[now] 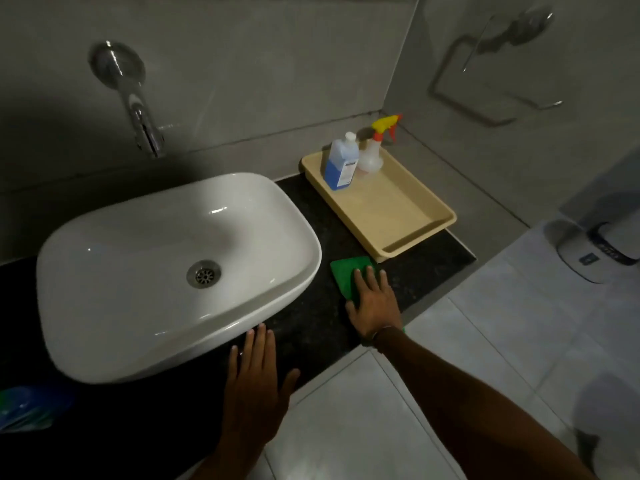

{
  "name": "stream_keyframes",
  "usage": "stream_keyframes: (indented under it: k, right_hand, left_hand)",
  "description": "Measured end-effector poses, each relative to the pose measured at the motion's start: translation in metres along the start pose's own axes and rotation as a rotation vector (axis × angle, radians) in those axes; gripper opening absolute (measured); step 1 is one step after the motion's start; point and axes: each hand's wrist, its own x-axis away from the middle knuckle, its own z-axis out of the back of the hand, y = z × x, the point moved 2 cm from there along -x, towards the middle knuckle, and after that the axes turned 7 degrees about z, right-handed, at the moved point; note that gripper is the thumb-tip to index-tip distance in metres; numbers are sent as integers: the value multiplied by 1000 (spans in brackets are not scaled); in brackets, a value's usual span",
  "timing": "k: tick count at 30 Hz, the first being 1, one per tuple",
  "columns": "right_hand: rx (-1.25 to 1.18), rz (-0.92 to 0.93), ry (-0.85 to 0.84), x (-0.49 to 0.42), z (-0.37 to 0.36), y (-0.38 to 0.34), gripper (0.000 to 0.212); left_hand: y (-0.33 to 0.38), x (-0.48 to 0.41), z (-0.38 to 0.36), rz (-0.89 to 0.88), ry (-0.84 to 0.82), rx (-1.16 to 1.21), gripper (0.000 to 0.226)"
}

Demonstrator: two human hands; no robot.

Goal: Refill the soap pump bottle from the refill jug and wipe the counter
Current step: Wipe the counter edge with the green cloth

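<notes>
My right hand (374, 303) lies flat, fingers spread, pressing a green cloth (346, 270) onto the dark stone counter (311, 327) just in front of the beige tray. My left hand (254, 379) rests flat and open on the counter at the front edge, touching the base of the white basin. A blue refill jug (341, 162) with a white cap stands upright in the far corner of the beige tray (415, 237). Beside it stands a clear spray bottle (372, 154) with a yellow and orange trigger head. No pump bottle is visible.
A white vessel basin (173, 268) fills the counter's left part, under a wall-mounted chrome spout (143, 129). A towel ring (485, 84) hangs on the right wall. Something blue-green (27, 407) lies at the left edge. Light floor tiles lie below the counter's front edge.
</notes>
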Motion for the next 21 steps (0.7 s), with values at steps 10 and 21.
stream_keyframes:
  k: [10,21]
  right_hand:
    - [148,247,-21,-8,-51,-10,69]
    - [69,272,23,86,-104,-67,67]
  left_hand:
    - [-42,17,-27,41,91,44,82]
    - [-83,44,-9,0,144,64,79]
